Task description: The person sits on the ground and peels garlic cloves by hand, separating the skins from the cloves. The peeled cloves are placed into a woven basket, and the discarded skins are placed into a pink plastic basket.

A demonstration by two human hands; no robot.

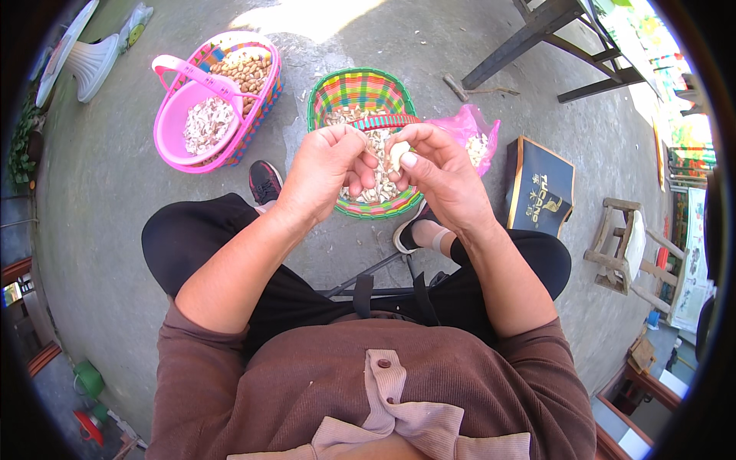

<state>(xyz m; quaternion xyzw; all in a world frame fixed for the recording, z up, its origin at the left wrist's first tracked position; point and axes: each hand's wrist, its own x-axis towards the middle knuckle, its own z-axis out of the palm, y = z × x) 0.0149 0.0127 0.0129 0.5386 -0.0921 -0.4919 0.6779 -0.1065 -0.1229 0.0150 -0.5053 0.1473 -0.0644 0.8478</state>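
Note:
Both of my hands are raised over a green woven plastic basket that holds many pale shell-like pieces. My right hand pinches a pale, cream-coloured piece between thumb and fingers. Close beside it, my left hand has its thumb and forefinger pressed together, the other fingers curled; whether something small is between them cannot be told. To the left stands a pink woven basket with brown nuts and a pink bowl of whitish pieces. Right of the green basket, a pink plastic bag holds pale pieces.
A dark printed paper bag lies right of the pink plastic bag. Beyond are a hammer, a dark metal stand and a small wooden stool. A white pedestal is at the upper left.

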